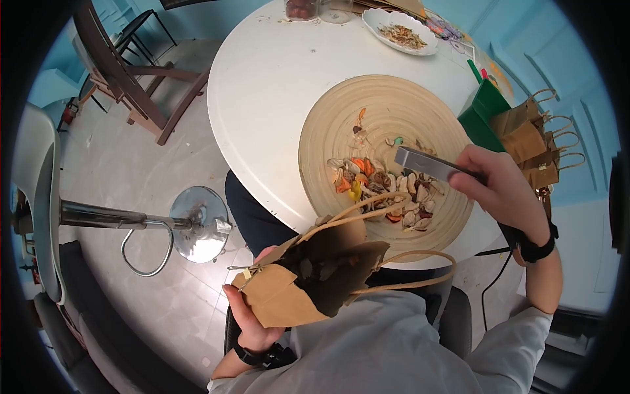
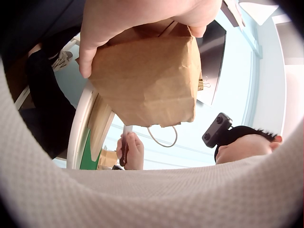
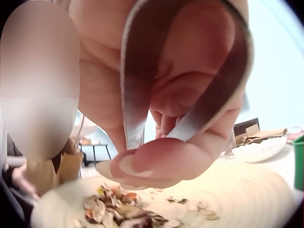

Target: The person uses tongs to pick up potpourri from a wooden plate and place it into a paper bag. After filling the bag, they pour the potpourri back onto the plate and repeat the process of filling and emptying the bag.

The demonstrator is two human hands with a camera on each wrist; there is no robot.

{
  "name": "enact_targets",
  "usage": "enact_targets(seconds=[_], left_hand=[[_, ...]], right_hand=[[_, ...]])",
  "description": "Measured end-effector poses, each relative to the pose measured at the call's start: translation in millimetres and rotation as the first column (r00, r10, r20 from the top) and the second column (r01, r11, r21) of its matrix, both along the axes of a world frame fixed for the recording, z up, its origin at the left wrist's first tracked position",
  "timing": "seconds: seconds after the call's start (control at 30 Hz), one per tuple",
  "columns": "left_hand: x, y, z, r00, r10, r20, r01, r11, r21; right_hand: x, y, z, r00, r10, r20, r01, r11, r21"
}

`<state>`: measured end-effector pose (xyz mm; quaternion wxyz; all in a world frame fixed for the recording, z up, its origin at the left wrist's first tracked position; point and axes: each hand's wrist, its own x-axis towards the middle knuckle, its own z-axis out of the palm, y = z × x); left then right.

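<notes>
My left hand [image 1: 252, 323] grips a brown paper bag [image 1: 275, 295] at its side, low in front of my body. The bag's mouth gapes toward the table, its twisted handles hang loose, and its dark inside hides most of what it holds. A gold binder clip [image 2: 204, 84] sits on the bag's edge. Metal tongs [image 1: 426, 164] are pinched in my right hand [image 1: 502, 190], their bent strip looping through the palm in the right wrist view. The tongs' tips hover over a round wooden tray [image 1: 328, 125], on which dried petals and shells [image 1: 387, 184] lie heaped.
A scalloped white plate [image 1: 384, 20] with dried bits stands at the table's back. Beside the tray are a green container [image 1: 485, 108] and several small paper bags [image 1: 525, 131]. The white table [image 1: 256, 85] ends at a curved edge; a stool [image 1: 197, 223] stands left.
</notes>
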<state>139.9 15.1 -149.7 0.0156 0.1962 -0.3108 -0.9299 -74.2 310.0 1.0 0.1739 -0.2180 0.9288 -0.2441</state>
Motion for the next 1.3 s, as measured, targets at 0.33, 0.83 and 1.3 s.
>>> enact_targets(seconds=[0.33,0.83,1.3], left_hand=[[-1,0,0,1.0,-0.003,0.014,0.003,1.0,0.012],[-2,3,2,1.0,0.004,0.006,-0.004,1.0,-0.031],[-4,2,3,1.0,0.004,-0.019,-0.005,1.0,-0.02]], right_hand=[[-15,-6,-34,0.983,0.121,-0.141,-0.112,0.991,0.072],[15,-10,16,0.879,0.033,0.476,0.065,0.98,-0.187],[6,-31,-32,0.956,0.163,-0.243,-0.121,0.976,0.181]])
